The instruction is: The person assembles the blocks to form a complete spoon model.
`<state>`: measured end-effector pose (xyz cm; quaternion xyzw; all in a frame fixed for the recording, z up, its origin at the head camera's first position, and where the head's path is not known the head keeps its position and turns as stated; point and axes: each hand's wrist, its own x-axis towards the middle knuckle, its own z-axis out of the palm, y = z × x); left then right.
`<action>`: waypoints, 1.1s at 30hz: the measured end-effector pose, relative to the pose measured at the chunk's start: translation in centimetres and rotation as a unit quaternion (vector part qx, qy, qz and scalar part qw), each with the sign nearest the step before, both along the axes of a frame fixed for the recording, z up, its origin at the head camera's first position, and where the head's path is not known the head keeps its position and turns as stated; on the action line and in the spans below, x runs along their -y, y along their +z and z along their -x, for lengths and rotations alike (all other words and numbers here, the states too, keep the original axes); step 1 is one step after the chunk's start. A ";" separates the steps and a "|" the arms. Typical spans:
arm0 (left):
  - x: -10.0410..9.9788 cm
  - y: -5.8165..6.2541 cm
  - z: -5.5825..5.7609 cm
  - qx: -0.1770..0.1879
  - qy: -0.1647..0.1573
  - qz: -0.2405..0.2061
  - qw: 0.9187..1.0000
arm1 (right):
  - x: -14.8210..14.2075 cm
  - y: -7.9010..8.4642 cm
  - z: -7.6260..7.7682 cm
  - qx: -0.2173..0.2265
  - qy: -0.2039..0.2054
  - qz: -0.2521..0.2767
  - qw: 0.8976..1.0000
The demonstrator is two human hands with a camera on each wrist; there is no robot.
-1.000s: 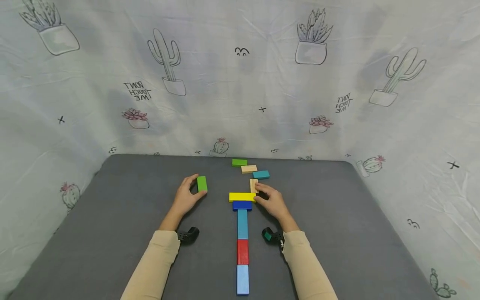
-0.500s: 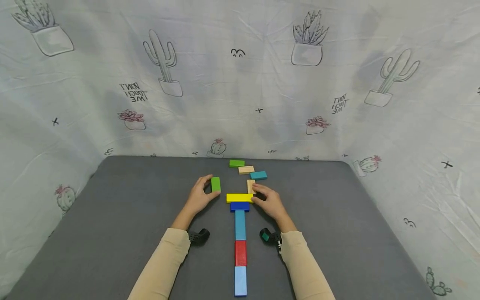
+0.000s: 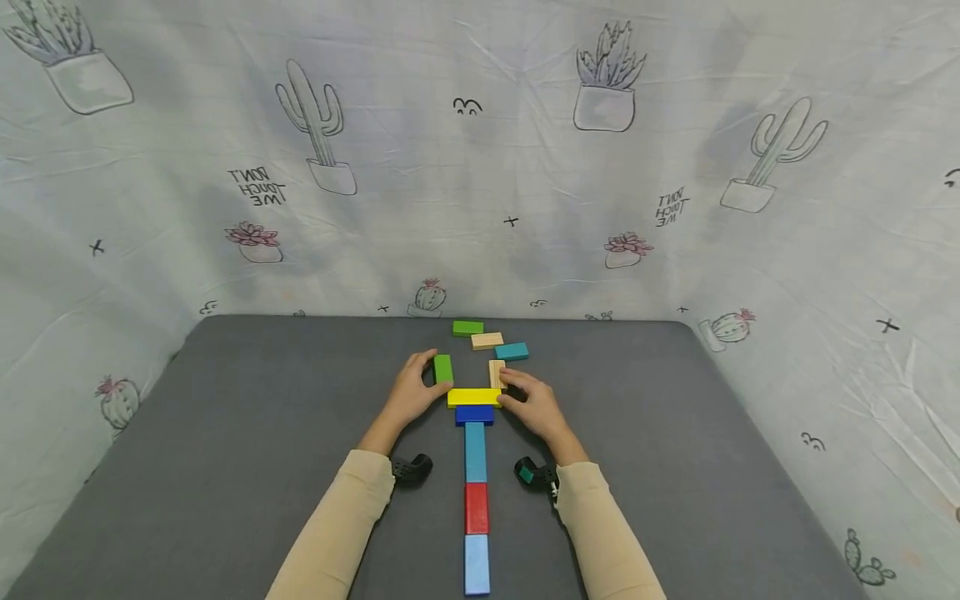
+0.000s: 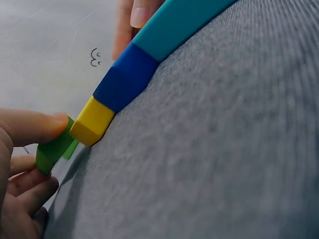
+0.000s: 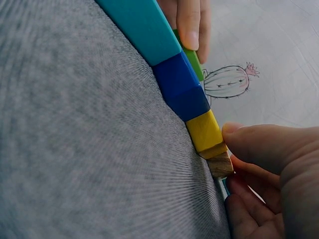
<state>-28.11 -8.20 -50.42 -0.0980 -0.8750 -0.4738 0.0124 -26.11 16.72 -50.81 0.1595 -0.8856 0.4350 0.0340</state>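
Note:
My left hand (image 3: 408,392) pinches a green block (image 3: 443,369) between thumb and fingers, with its near end at the left end of a yellow block (image 3: 474,397). At the other end, my right hand (image 3: 534,408) holds a plain wooden block (image 3: 496,373), thumb by the yellow block's end and fingers along the wood's right side. The fingers partly cover that wood. Below the yellow block a dark blue block (image 3: 475,414) lies crosswise, followed toward me by a teal block (image 3: 476,452), a red block (image 3: 476,508) and a light blue block (image 3: 477,564).
Farther back on the grey table (image 3: 262,467) lie another green block (image 3: 468,328), another plain wooden block (image 3: 487,341) and a dark teal block (image 3: 512,351). A white cloth with cactus drawings (image 3: 431,296) stands behind and beside the table.
The left hand has moved right with the green block, bringing it up to the yellow block's left end. The right hand stays by the wooden block. The head view has shifted slightly.

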 end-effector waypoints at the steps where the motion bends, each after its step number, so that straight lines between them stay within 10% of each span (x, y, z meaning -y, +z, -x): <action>1: -0.1 -0.1 0.0 -0.002 -0.001 0.006 1.000 | 0.0 0.0 0.0 0.000 0.000 0.000 1.000; 33: -0.2 0.0 0.4 0.005 -0.041 0.081 0.996 | 0.1 0.0 0.0 0.004 -0.003 -0.005 1.000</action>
